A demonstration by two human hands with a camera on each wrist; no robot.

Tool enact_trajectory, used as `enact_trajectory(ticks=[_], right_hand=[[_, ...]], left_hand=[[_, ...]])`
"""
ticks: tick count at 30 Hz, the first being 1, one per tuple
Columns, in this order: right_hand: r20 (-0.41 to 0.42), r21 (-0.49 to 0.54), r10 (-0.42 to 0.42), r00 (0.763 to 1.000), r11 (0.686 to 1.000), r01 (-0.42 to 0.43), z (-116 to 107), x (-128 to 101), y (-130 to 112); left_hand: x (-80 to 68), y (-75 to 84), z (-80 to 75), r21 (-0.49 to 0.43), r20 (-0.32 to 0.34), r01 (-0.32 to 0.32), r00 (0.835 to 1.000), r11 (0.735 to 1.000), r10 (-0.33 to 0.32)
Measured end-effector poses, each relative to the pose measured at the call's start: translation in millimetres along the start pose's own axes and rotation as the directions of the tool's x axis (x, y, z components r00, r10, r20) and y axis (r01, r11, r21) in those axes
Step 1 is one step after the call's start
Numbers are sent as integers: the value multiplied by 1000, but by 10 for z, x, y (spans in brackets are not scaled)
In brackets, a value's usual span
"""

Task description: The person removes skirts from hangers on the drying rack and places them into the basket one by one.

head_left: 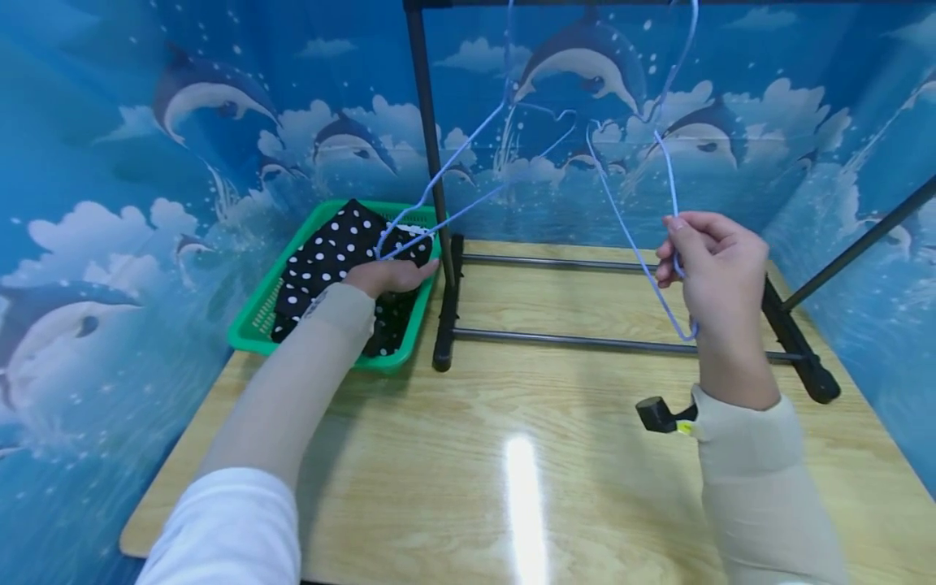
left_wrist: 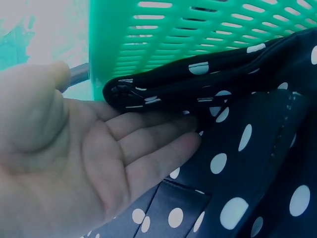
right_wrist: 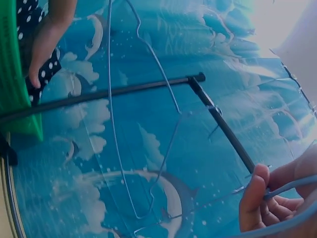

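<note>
My left hand reaches into a green basket, on black cloth with white dots. In the left wrist view the palm faces up, and its extended fingers slip beneath a fold of the cloth. The thumb lies outside that fold, near the basket wall. My right hand pinches a blue wire hanger at its side, between thumb and fingertips. Another blue hanger hangs to the left, its lower end overlapping the basket in the head view.
A black rack stands on the wooden table, with two low crossbars between its feet. The basket sits against its left post. A dolphin-print curtain encloses the back and sides. A small black device is at the right wrist.
</note>
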State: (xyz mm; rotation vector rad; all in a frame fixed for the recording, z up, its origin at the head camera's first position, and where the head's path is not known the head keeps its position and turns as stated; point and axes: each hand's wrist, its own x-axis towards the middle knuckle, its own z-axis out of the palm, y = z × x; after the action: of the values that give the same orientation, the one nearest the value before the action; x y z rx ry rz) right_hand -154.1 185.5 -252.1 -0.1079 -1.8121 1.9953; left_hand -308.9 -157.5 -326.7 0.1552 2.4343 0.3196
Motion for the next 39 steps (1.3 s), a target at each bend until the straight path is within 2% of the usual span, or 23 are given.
enact_trajectory(ticks=[6, 10, 15, 20, 25, 33, 39], right_hand=[[-11, -29, -89, 996, 996, 88, 288, -90, 96], [-4, -15, -120, 993, 993, 120, 438, -103, 94], [31, 22, -117, 993, 993, 117, 556, -76, 56], [60, 31, -110, 992, 994, 109, 662, -46, 44], [90, 35, -92, 992, 995, 89, 774, -9, 24], [117, 91, -61, 991, 995, 51, 945, 61, -13], [126, 131, -75, 989, 990, 59, 1023, 99, -23]], left_hand=[[-7, -41, 18, -5, 2, -8, 1000, 1000, 8], [-14, -44, 30, -26, -6, -42, 999, 999, 42], [-33, -66, 39, -54, 10, -48, 999, 997, 48], [-32, -95, 27, -69, -14, -42, 999, 997, 41], [-16, -101, -7, -45, -35, -58, 998, 997, 57], [-180, 11, -49, 39, -72, -150, 986, 988, 153], [-417, 102, -45, 59, -114, -116, 986, 992, 122]])
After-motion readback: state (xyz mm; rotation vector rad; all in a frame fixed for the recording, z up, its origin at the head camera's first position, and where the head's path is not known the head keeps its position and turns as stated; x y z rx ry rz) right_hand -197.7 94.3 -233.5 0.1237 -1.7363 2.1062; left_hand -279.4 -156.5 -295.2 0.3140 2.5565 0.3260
